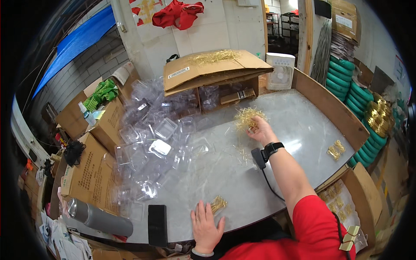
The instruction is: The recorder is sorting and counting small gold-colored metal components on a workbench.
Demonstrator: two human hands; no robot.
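At the far middle of the grey table, my right hand (261, 131) reaches into a loose heap of thin gold wire pieces (245, 118). Its fingers are curled together on some of them, and how many they hold cannot be made out. Near the front edge my left hand (205, 232) lies flat on the tabletop, fingers stretched out, holding nothing. Right beside its fingertips is a small gathered bunch of gold wire pieces (219, 203). A few stray wires are scattered below the heap. Two more small bunches (336, 150) rest near the right edge.
Clear plastic boxes (166, 128) are piled on the left of the table (242, 186). A grey bottle (100, 219) and a black block (157, 225) sit at the front left. A cardboard box (216, 71) and a white fan (280, 71) stand behind. A box holding gold bunches (340, 201) is at right.
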